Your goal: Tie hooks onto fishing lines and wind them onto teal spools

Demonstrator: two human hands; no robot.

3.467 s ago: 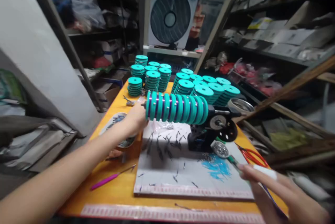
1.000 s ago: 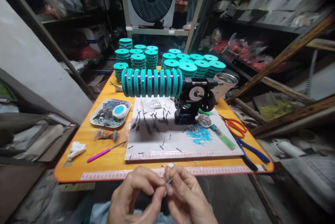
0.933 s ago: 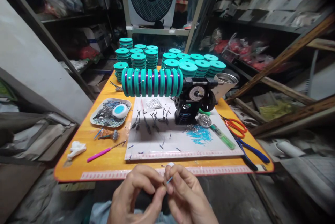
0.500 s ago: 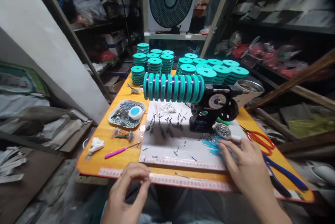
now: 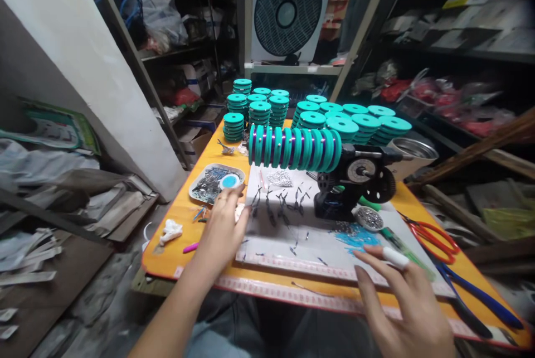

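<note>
My left hand [image 5: 223, 227] reaches over the near right edge of a shallow tray [image 5: 195, 197] of small metal fishing-tackle pieces. Its fingers stretch towards a round white spool [image 5: 230, 181] with a blue face, and the thumb is apart. A small white patch shows by the thumb; I cannot tell what it is. My right hand [image 5: 412, 302] hovers open above the near right of the board, a white cover [image 5: 395, 257] on one finger. Thin blue pieces [image 5: 355, 240] lie just beyond its fingertips, beside a small dish [image 5: 369, 218] of silvery bits.
A black winding machine [image 5: 355, 174] carries a row of turquoise line spools [image 5: 295, 148] over the white board [image 5: 267, 235]. Stacked turquoise spools [image 5: 311, 118] stand behind. Orange-handled scissors [image 5: 434, 241] and blue-handled pliers [image 5: 480, 296] lie at right. A pink-handled tool [image 5: 190, 247] is at left.
My left hand has moved from the table's front edge up to the tray, its fingers opening out. My right hand has drawn back from the blue pieces. The whole view has shifted slightly.
</note>
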